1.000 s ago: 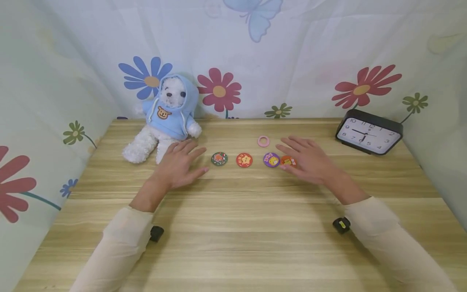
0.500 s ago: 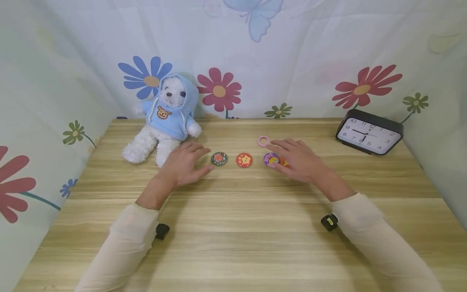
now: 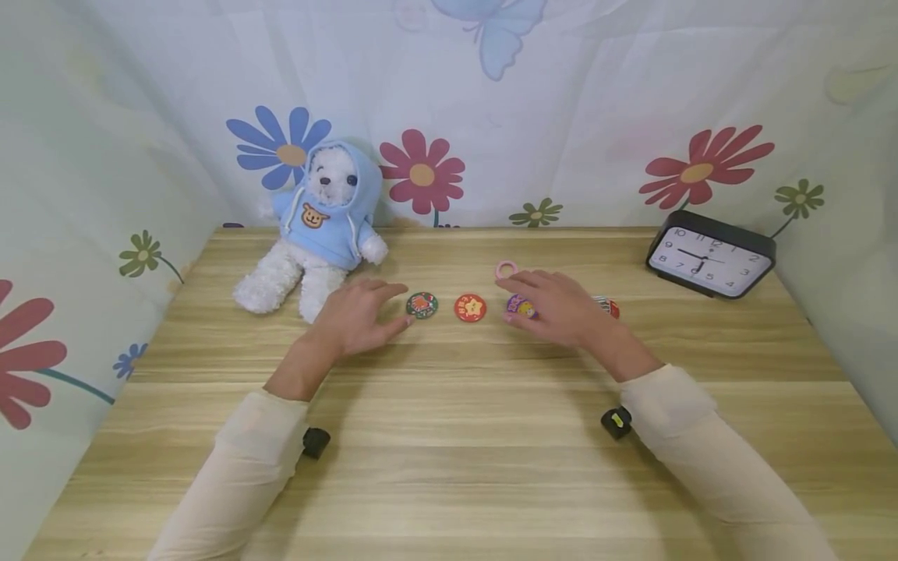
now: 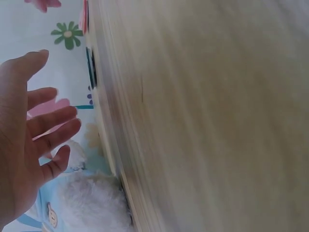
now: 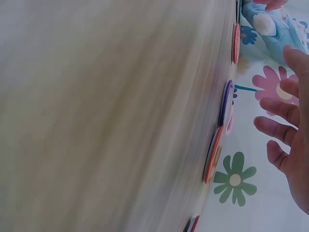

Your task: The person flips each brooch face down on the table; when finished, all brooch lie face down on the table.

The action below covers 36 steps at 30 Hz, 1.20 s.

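My left hand (image 3: 358, 318), fingers loosely spread, hovers left of a dark green round badge (image 3: 422, 305); its thumb tip overlaps the badge's edge in the head view. A red round badge with a star (image 3: 470, 308) lies between my two hands. Above a purple round badge (image 3: 519, 306) hovers my right hand (image 3: 554, 309), relaxed and holding nothing. An orange round badge (image 5: 214, 154) shows in the right wrist view but is hidden under that hand from the head. Right of the hand, a striped red badge (image 3: 607, 306) is partly visible. A pink ring (image 3: 506, 269) lies just beyond the fingertips.
A white plush toy in a blue hoodie (image 3: 324, 226) sits at the table's back left, close to my left hand. A black-framed clock (image 3: 710, 255) stands at the back right. Flowered cloth (image 3: 561, 101) hangs behind the wooden table (image 3: 463, 452).
My right hand has moved left across the badges, covering the orange one and exposing the striped red one. My left hand has shifted slightly right toward the green badge.
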Available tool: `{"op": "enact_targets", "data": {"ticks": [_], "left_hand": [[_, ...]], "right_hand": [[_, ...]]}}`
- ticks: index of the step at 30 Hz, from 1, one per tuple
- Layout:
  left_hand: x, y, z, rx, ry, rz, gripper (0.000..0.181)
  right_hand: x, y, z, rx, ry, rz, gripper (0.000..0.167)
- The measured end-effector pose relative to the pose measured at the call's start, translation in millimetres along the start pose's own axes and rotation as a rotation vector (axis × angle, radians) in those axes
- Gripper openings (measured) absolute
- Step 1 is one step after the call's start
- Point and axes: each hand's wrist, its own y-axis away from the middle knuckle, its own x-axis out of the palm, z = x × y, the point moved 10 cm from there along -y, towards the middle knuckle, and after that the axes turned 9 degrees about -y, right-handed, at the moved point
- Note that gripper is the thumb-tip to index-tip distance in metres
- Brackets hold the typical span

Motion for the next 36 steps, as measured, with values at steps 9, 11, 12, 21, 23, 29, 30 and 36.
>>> {"op": "enact_targets", "data": {"ticks": [9, 11, 12, 21, 23, 29, 30, 36], "left_hand": [[5.4, -5.6, -4.1, -0.004, -0.004, 0.014, 0.054], [6.4, -6.8, -4.2, -0.007, -0.005, 0.021, 0.054], [6.8, -7.3, -4.1, -0.011, -0.004, 0.025, 0.053], [9.2, -11.3, -0.4, -0.037, 0.008, 0.058, 0.052], [9.8, -12.1, 0.0, -0.040, -0.005, 0.063, 0.052], [13.5, -16.2, 0.3, -0.053, -0.043, 0.077, 0.051], [14.0, -17.1, 0.3, -0.056, -0.045, 0.079, 0.051], [15.6, -22.3, 2.2, -0.080, -0.047, 0.087, 0.054]], "right_hand": [[4.4, -17.8, 14.7, -0.026, -0.012, -0.002, 0.051], [6.3, -21.9, 16.8, -0.028, -0.018, -0.002, 0.051], [7.4, -24.0, 17.7, -0.026, -0.023, 0.000, 0.051], [15.8, -38.7, 22.5, 0.018, -0.070, 0.023, 0.049], [17.7, -42.6, 25.2, 0.016, -0.072, 0.023, 0.048], [25.1, -54.7, 34.1, -0.021, -0.034, 0.015, 0.046], [25.8, -56.0, 35.6, -0.029, -0.034, 0.011, 0.046], [27.4, -63.9, 40.9, -0.071, -0.065, -0.017, 0.041]]}}
